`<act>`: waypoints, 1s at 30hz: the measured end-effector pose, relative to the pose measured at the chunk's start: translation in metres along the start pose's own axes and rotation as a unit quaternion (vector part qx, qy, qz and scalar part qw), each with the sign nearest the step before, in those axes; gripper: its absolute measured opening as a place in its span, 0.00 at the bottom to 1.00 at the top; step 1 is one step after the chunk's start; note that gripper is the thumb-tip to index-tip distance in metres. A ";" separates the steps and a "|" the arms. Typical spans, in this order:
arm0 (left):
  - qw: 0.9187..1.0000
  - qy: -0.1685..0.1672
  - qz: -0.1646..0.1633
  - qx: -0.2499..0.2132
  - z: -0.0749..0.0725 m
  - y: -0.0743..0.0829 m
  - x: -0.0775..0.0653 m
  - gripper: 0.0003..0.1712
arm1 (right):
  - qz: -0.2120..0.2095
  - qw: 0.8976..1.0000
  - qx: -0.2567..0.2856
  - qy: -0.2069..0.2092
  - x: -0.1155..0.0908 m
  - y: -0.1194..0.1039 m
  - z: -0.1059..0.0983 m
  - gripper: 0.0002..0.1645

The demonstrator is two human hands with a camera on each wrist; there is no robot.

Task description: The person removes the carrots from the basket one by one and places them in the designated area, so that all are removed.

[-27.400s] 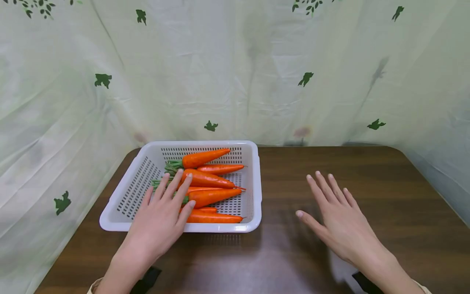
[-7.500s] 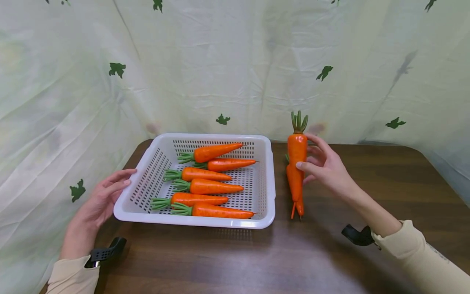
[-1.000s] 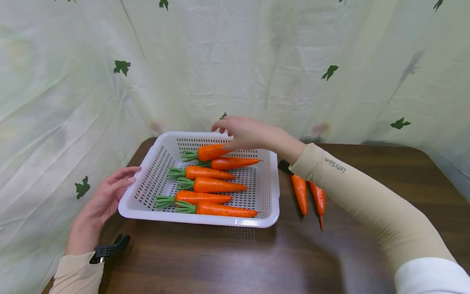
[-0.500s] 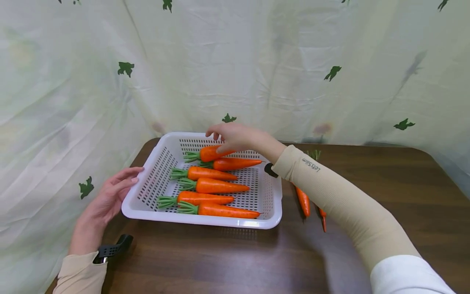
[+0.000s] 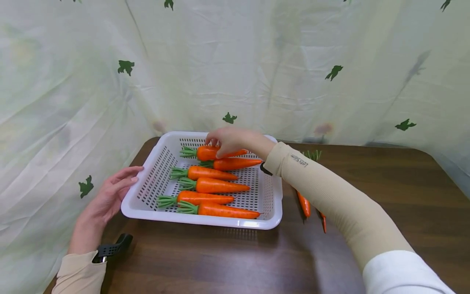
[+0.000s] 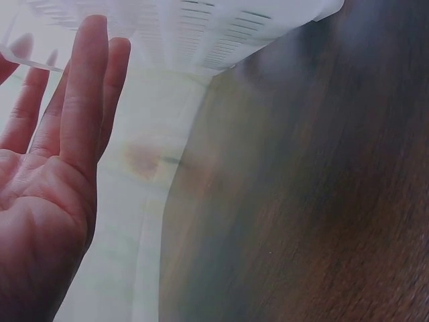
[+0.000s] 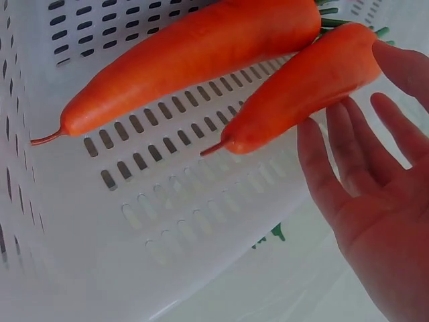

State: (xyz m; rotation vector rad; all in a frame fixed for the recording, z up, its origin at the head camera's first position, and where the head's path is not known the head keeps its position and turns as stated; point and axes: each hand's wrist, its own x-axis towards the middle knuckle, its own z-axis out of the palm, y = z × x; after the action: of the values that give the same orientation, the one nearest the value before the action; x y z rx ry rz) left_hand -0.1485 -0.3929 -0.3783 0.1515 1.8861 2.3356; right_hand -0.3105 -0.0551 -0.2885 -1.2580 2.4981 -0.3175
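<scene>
In the head view, my right hand (image 5: pixel 229 141) reaches down into the white slotted basket (image 5: pixel 200 223) at its back. Thumb and fingers lie on opposite sides of the rearmost carrot (image 5: pixel 207 153), pinching its thick part. The right wrist view shows this carrot (image 7: pixel 305 94) between the thumb above and the fingers below. Its green stem stubs point left in the head view. My left hand (image 5: pixel 111 194) touches the basket's left rim, fingers fairly straight; the left wrist view shows the palm (image 6: pixel 40 221) facing the camera beside the basket's outer wall (image 6: pixel 167 40).
Several other carrots (image 5: pixel 220 185) lie roughly parallel in the basket, tops to the left. On the brown table (image 5: pixel 205 261) to its right lie two carrots (image 5: pixel 303 204), partly hidden under my right forearm. A pale curtain (image 5: pixel 257 73) hangs behind the table.
Over the last second my right hand lowers and shifts left onto the rearmost carrot, which slides slightly left. Earlier, two carrots came to lie on the table. My left hand stays at the rim.
</scene>
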 end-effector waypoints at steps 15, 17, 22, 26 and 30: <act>1.000 -0.006 -0.003 -0.006 0.001 0.002 0.000 0.21 | 0.022 0.999 -0.030 0.001 0.010 -0.003 0.006 0.29; 1.000 -0.006 -0.004 -0.005 0.002 0.003 0.000 0.21 | 0.023 0.999 -0.035 0.001 0.010 -0.003 0.007 0.29; 1.000 -0.005 -0.007 -0.002 0.003 0.004 -0.001 0.21 | 0.027 0.999 -0.040 -0.004 0.008 -0.004 0.008 0.30; 1.000 -0.005 -0.011 -0.003 0.004 0.005 -0.001 0.21 | 0.026 0.999 -0.027 -0.013 0.007 -0.004 0.007 0.32; 1.000 -0.007 -0.011 -0.004 0.004 0.005 -0.002 0.21 | 0.016 1.000 0.000 -0.024 0.005 -0.003 0.005 0.36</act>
State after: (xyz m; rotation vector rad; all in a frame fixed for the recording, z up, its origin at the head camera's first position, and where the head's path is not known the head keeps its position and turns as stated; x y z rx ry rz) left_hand -0.1465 -0.3906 -0.3722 0.1438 1.8633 2.3211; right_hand -0.3091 -0.0614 -0.2933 -1.2090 2.4753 -0.2758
